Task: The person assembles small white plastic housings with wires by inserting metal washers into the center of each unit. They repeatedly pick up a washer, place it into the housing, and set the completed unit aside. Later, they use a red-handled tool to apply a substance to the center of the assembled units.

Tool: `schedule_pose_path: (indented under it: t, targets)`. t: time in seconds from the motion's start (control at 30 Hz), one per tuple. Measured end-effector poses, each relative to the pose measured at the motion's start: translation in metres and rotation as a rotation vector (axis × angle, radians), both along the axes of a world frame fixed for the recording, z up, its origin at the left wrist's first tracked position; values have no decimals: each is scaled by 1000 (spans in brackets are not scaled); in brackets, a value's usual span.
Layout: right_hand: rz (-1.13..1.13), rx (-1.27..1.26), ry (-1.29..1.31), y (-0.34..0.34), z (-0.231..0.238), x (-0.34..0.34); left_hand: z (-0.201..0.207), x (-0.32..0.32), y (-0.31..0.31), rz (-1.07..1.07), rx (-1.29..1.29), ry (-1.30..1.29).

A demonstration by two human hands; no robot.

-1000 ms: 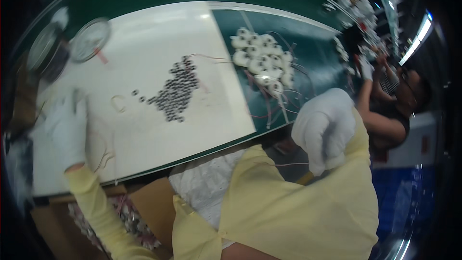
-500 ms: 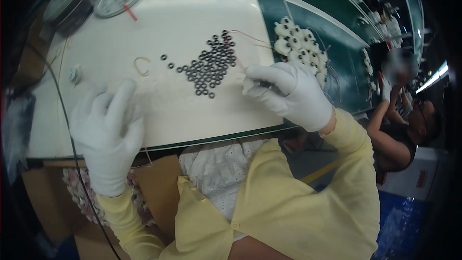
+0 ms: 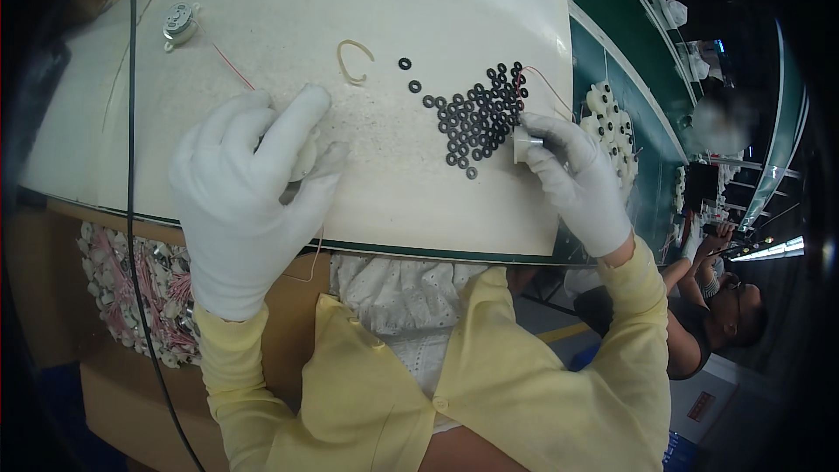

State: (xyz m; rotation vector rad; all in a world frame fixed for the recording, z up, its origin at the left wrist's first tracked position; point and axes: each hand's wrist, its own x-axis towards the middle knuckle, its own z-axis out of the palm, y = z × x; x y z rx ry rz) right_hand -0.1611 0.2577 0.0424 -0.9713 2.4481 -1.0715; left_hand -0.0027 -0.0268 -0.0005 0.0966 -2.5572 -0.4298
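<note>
Gloved in white, my left hand (image 3: 253, 188) is over the left part of the white work surface. Its fingers are curled round a small round motor (image 3: 306, 159), mostly hidden; only part of its whitish body shows. My right hand (image 3: 581, 170) pinches another small motor (image 3: 526, 145), white with a metal casing, between thumb and fingers. It is just right of the pile of black rubber rings (image 3: 481, 114). Thin pinkish wires (image 3: 546, 83) run above that hand. A loose motor (image 3: 180, 26) with a silvery face lies at the far left.
A tan loop (image 3: 351, 63) lies left of the rings. At right, several white motors with black rings (image 3: 610, 127) are grouped on a green mat (image 3: 651, 118). A black cable (image 3: 131, 183) hangs at left, past a carton of wired motors (image 3: 140, 288). Another person (image 3: 708, 323) works at far right.
The view has shifted, so the table things appear further right. The motor in my right hand now shows clearly beside the rings, and the left hand's motor is partly visible.
</note>
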Motion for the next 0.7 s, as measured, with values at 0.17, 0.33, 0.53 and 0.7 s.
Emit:
schedule_pose_path:
  t: [0.17, 0.33, 0.53, 0.7]
  targets:
    - [105, 106, 200, -3, 5, -2, -3, 1, -5, -16, -2, 15]
    - [179, 146, 391, -13, 5, 0, -3, 1, -5, -17, 35, 5]
    - [240, 266, 674, -9, 2, -2, -2, 1, -5, -27, 55, -5]
    - [358, 450, 607, -11, 32, 13, -2, 0, -4, -22, 23, 13]
